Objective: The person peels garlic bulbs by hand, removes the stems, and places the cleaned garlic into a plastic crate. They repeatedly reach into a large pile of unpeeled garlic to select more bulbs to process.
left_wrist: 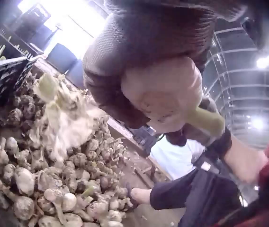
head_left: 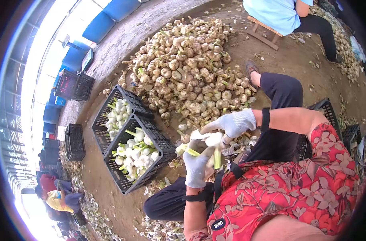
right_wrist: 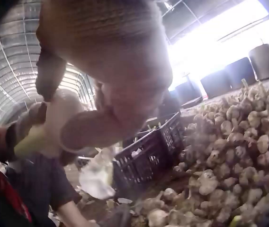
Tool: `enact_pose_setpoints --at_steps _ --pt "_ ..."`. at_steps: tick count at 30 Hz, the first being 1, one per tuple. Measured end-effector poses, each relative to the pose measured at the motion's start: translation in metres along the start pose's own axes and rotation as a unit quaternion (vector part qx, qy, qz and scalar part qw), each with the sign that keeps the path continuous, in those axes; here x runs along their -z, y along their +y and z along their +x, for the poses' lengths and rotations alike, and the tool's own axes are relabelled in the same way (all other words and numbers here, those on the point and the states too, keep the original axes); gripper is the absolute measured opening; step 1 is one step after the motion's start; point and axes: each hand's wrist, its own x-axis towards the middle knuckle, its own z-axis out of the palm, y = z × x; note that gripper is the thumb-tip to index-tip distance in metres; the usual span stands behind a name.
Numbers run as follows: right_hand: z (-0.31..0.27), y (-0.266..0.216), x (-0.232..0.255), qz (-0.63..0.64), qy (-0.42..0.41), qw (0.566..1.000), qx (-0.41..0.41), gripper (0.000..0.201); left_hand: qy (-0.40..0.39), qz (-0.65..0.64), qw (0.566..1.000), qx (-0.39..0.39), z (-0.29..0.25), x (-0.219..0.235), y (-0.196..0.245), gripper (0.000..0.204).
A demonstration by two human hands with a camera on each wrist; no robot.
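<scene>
Garlic bulb, pale and clean-looking, is right between the 2 gloved hands, over the lap. Beyond the hands, ahead and a little to the right, spreads the big heap of unpeeled garlic. To the front left stand 2 black crates of trimmed garlic; the nearer crate is closer to the left hand than to the right.

The right hand comes in from the person's right, its back turned up, fingers and thumb bent over the bulb, gripping it from above. The left hand meets it from the other side, fingers curled in against the bulb; both seem to hold it, though the left fingertips are partly hidden, so I cannot tell its exact grip.

As for the long axis, the bulb's stalk points back toward the lap, away from the heap. Another green strip lies across the left hand. Smallest is a scrap of white peel, hanging just beyond the right fingers in the right wrist view.
</scene>
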Motion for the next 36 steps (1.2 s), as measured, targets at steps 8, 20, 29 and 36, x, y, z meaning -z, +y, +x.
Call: enact_pose_setpoints --at_steps 8,20,29,36 --pt "0.013 -0.003 -0.007 0.021 0.157 0.967 0.199 0.067 -0.073 -0.217 0.962 0.152 -0.019 0.021 -0.026 0.055" --pt "0.034 -0.012 0.015 0.092 0.086 0.989 0.076 0.035 0.051 -0.026 0.986 0.155 -0.005 -0.013 -0.016 0.014" --pt "0.060 -0.017 0.055 0.370 0.288 0.883 0.001 0.009 0.065 0.323 0.944 0.018 -0.003 0.008 -0.053 0.023" --pt "0.029 -0.014 0.062 -0.456 -0.145 0.876 -0.052 0.023 0.211 0.207 0.955 0.010 -0.009 0.067 -0.060 0.023"
